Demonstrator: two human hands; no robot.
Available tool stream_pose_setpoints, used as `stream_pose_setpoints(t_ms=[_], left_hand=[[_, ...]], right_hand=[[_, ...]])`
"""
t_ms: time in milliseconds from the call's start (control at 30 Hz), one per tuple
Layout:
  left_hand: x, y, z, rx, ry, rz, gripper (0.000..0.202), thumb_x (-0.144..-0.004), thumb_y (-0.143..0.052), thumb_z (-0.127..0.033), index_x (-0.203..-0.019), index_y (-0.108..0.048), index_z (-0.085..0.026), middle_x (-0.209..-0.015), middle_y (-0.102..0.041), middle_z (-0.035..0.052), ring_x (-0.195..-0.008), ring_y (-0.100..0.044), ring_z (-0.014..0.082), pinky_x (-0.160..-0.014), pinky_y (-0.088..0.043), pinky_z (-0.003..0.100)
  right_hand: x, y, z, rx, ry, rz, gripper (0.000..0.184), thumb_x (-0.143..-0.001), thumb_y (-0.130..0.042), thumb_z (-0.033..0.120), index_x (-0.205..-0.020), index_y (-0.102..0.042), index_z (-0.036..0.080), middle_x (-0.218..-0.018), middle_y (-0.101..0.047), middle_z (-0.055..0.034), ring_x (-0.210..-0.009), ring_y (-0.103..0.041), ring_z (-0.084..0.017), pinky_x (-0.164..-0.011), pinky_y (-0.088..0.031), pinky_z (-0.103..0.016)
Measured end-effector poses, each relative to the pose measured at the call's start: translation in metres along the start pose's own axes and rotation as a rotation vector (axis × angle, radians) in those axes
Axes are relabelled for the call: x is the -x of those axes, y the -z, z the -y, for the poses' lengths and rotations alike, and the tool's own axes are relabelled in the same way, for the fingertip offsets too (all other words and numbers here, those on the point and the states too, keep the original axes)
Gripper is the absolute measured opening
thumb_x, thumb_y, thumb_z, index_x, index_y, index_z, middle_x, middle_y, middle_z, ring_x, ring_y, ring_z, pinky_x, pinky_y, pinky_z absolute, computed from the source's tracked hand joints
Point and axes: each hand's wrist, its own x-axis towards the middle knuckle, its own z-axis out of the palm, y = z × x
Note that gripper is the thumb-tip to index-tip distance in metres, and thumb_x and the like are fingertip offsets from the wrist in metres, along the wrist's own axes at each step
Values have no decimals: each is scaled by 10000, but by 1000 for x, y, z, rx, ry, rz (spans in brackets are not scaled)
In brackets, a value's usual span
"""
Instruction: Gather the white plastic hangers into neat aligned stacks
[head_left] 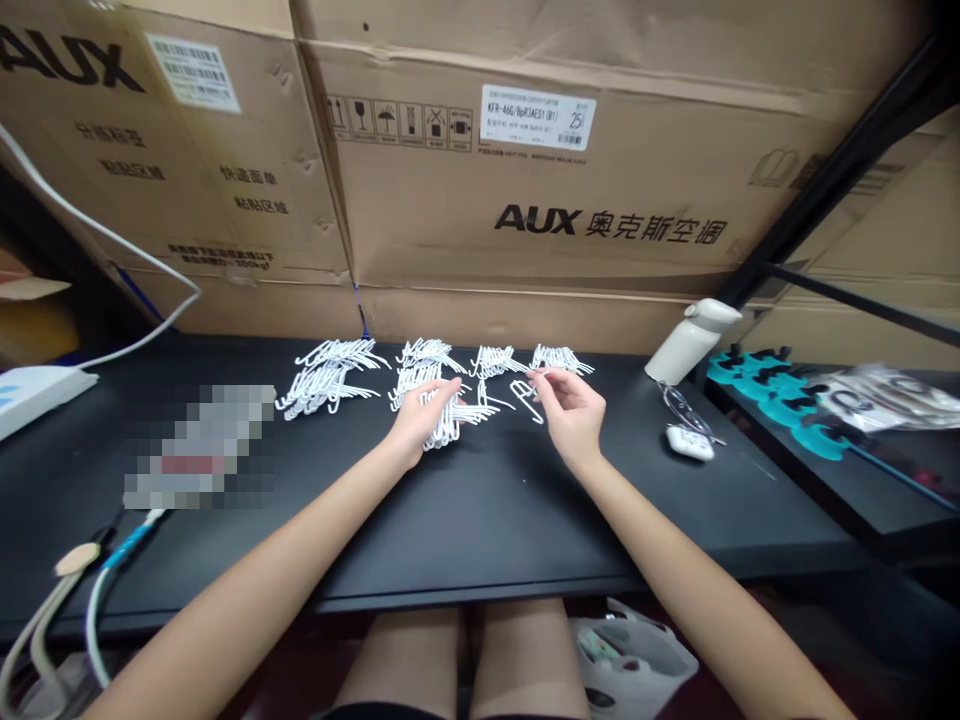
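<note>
White wire hook (529,403), a single piece, hangs from the right hand (576,410) above the black table (480,535); its long axis slants from far left to near right, with the curled lower end pointing toward the near edge. In the left hand (415,420) sits a hook bundle (444,430), bends facing the person and straight tips pointing right.

Beyond the hands, 4 hook piles (559,357) form a back row close to the cardboard boxes (420,230). A broad stretch of tabletop shows between the forearms, down to the near edge. On the right, a cream flask (686,345), glasses (682,412) and a white case (690,442) stand well apart from the right hand.

The right thumb and index finger are together, pinching the wire. The left thumb presses the bundle from above, clamped on it (the other fingers are mostly hidden, so their spread cannot be told).
</note>
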Motion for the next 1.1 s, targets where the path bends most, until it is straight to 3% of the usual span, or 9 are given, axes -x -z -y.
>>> stream_pose_setpoints(t_ms=[167,500,700,933,1100], left_hand=[[1,0,-1,-4,9,0,408,-668,-731,-532,-803,-634,-159,-693,-670,37,-511,-613,149,-422,-468,238],[-2,0,3,6,-14,3,390,-675,-729,-523,-788,-639,-161,-681,-670,36,-503,-612,145,-426,-477,232],[-1,0,0,6,-23,-20,386,-680,-721,-517,-806,-634,-163,-684,-666,32,-501,-612,149,-406,-473,237],[0,0,-2,12,-63,-101,379,-675,-725,-508,-777,-637,-154,-701,-660,31,-540,-619,149,-445,-498,243],[-1,1,0,-8,-101,-87,383,-681,-718,-524,-765,-647,-157,-712,-662,33,-540,-610,147,-470,-504,255]], right_hand=[[-3,2,0,100,36,43,138,-776,-703,340,-805,-726,207,-896,-675,-69,-770,-645,-188,-651,-557,-333],[-4,-3,8,-240,-308,62,303,-641,-820,370,-751,-605,186,-688,-679,-17,-692,-712,-195,-656,-606,-319],[-9,1,10,-375,-489,60,316,-585,-858,331,-713,-620,167,-706,-710,-30,-671,-716,-172,-598,-589,-246],[-9,2,8,-383,-514,99,300,-594,-850,329,-729,-636,167,-754,-731,-50,-700,-720,-183,-587,-578,-254],[-7,1,7,-336,-486,129,316,-601,-837,370,-730,-632,168,-780,-740,-66,-709,-724,-202,-580,-593,-281]])
